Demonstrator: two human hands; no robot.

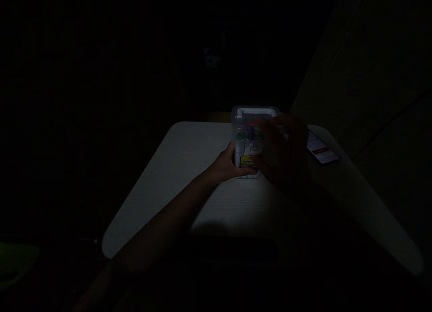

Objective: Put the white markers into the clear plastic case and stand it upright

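Observation:
A clear plastic box (238,126) with a white handle on its lid stands upright on the table. Pen-like sticks with green, blue and yellow ends show through its wall, and a yellow label sits on the front. My left hand (225,167) is closed around the lower left of the box, thumb across the front below the label. In deep shadow, my right hand (286,147) is at the front right of the box. Its fingers curve near the lid's front edge, and its thumb is apart from them, near the label. Whether they touch the box is hard to see.
The pale table (175,168) has rounded corners. Towards its right edge lies a phone (322,149) with a lit screen. A wall (378,73) rises at the right, and something green (18,262) shows at the lower left. The surroundings are very dark.

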